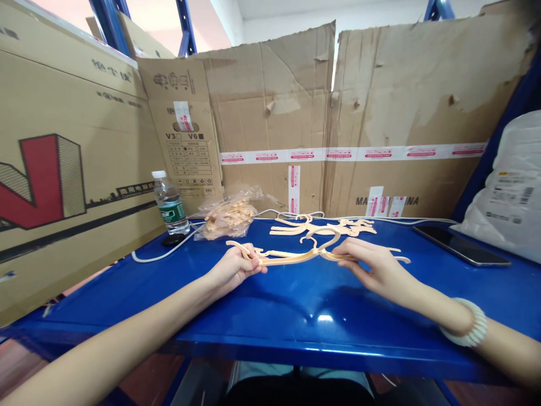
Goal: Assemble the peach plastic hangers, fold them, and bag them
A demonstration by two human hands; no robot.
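Note:
A cream plastic clothes hanger [291,260], apparently the folding kind, stretches between my two hands just above the blue table [262,321]. My left hand [239,265] pinches its left arm between thumb and fingers. Around its right arm, close to the central hook, my right hand [376,265] is closed with the palm down, hiding part of that arm. Behind the held piece lie more cream hangers [291,228] and a loose pile of similar pieces [359,228]. Thin hanger ends stick out past my right hand.
A clear plastic bag of cream pieces [230,219] lies at the back left, beside a water bottle [171,208]. A white cable [147,259] runs along the table. At right are a black phone [460,245] and a white plastic package [507,192]. Cardboard sheets [270,113] wall the back.

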